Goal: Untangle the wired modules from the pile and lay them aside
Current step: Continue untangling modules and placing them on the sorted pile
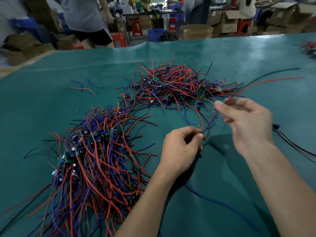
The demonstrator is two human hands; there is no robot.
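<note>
Wires (209, 123) stretch between pinching left hand (179, 147) and blurred right hand (246, 124), whose curled fingers hold them; module hidden.

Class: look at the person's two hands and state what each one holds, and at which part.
The left hand pinches the near ends of a red and blue wire pair. The right hand pinches wires farther along, near the tangled pile.

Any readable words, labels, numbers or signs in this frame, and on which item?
None can be read.
Small green circuit boards in the wire piles: any markings too small.
Brown cardboard boxes behind the green table: label patches blurred.
</note>
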